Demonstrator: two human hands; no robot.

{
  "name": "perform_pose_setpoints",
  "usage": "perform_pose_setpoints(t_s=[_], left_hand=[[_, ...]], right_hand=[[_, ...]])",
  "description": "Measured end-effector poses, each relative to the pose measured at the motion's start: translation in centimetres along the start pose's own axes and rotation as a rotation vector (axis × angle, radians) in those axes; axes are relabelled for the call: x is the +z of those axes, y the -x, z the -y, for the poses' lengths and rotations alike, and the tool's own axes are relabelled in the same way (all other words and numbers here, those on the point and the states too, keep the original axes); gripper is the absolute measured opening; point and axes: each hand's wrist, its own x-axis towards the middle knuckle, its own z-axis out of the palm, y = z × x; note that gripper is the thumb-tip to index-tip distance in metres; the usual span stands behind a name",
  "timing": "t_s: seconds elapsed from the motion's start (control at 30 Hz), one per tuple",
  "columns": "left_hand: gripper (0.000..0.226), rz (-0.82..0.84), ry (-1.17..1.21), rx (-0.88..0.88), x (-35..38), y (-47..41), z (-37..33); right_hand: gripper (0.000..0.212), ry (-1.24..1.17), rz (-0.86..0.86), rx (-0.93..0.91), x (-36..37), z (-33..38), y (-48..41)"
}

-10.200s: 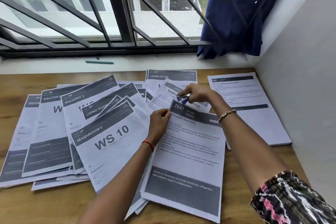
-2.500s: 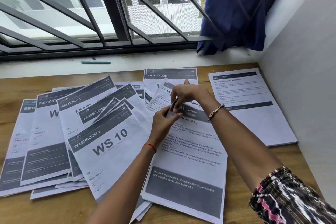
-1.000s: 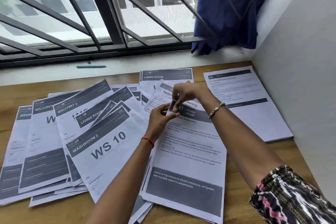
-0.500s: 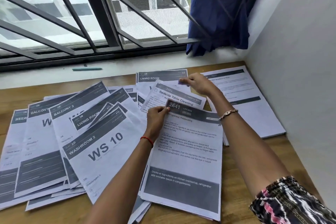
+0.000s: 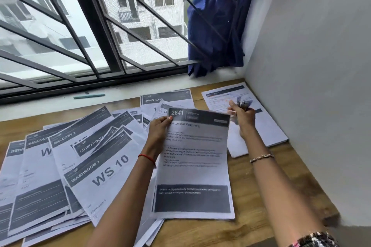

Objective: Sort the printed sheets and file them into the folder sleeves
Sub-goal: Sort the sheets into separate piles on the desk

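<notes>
My left hand (image 5: 159, 128) pinches the top left corner of the printed sheet headed 2641 (image 5: 193, 168) and holds it lifted off the desk. To its right, my right hand (image 5: 244, 115) is curled round a small dark, blurred object, over the sheet in the far right corner (image 5: 267, 126). Many printed sheets lie fanned over the left of the desk, the WS 10 Washroom 2 sheet (image 5: 100, 178) on top. Behind it lie Living Room (image 5: 166, 98) and Balcony 3 sheets (image 5: 66, 138). No folder is in view.
The wooden desk (image 5: 261, 216) ends at a grey wall (image 5: 321, 86) on the right. A white sill with a green pen (image 5: 89, 96) runs below the barred window. A blue cloth (image 5: 216, 22) hangs on the bars at the corner.
My left hand has lifted the 2641 sheet off the pile and towards me. My right hand has moved right, away from the sheet's top, carrying the small dark object over the corner sheet.
</notes>
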Motion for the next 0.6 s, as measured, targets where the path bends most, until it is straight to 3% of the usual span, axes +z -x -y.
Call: perform_pose_setpoints(t_s=[0.1,0.2,0.23,0.3,0.47,0.6], left_hand=[[0.022,0.01,0.084,-0.025,0.0,0.2,-0.5],[0.019,-0.003,0.152,-0.071,0.4,0.1,-0.9],[0.019,-0.01,0.173,-0.09,0.7,0.1,-1.0],[0.017,-0.037,0.222,-0.12,1.1,-0.1,-1.2],[0.018,-0.052,0.397,-0.236,2.2,-0.9,-2.1],[0.016,-0.073,0.417,-0.213,3.8,-1.9,-2.2]], right_hand=[[0.02,-0.082,0.122,0.092,-2.2,-1.1,1.0],[0.037,-0.137,0.312,0.186,-3.5,-2.1,2.4],[0.033,-0.157,0.336,0.193,-3.9,-2.4,2.8],[0.02,-0.159,0.33,0.201,-4.5,-3.1,3.3],[0.033,0.02,0.289,0.15,-6.3,-5.1,3.5],[0.038,-0.024,0.217,0.081,-7.4,-4.7,2.4]])
